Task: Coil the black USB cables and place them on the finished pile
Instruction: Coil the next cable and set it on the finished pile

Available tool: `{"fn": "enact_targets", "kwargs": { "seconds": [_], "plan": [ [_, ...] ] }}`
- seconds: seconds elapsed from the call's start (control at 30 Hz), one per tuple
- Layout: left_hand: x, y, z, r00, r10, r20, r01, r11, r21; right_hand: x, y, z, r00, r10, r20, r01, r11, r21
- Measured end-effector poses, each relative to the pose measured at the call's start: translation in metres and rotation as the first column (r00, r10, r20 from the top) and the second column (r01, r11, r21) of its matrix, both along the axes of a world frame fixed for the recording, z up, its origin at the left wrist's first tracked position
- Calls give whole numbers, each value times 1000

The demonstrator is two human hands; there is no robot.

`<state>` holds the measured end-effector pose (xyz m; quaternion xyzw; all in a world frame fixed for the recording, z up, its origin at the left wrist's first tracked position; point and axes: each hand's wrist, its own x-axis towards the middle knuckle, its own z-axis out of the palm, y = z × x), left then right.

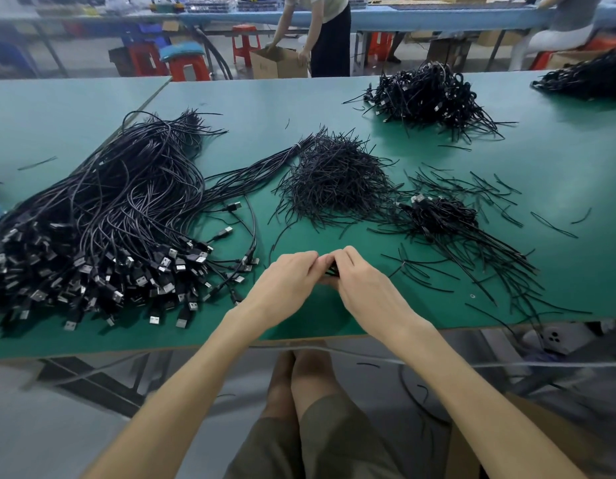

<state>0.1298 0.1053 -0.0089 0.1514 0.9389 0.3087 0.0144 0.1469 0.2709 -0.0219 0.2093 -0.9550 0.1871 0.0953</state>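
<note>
Black USB cable (331, 271) is pinched between the left hand (292, 276) and right hand (356, 278), fingers curled around it, over the green desk (334, 108); loose cables (102, 216) heaped left, coiled pile (441, 216) right.

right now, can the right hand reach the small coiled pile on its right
Probably yes: only flat loose ties lie between the right hand and the coiled pile. But it and the left hand both grip a cable, so it is busy.
</note>
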Motion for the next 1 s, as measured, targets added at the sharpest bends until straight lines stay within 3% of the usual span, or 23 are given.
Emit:
{"fn": "enact_targets", "kwargs": {
  "seconds": [0.1, 0.23, 0.7, 0.87, 1.0],
  "plan": [
    [-1, -1, 1, 1000, -5, 9, 5, 999, 38, 3, 1, 1, 997, 5, -83, 0, 999, 53],
    [-3, -3, -1, 999, -30, 20, 28, 997, 71, 5, 2, 4, 989, 4, -145, -3, 1000, 4],
    [-10, -6, -9, 977, -159, 139, 141, 981, 130, -4, 2, 1, 983, -2, -184, 22, 994, 109],
    [-15, 1, -12, 998, -43, 54, 31, 978, 208, -15, -1, -2, 969, -38, -244, 51, 997, 50],
    [-41, 0, -9, 967, 195, 161, -246, 872, 423, -18, -2, -3, 920, -215, -329, 222, 975, -17]
  ]
}}
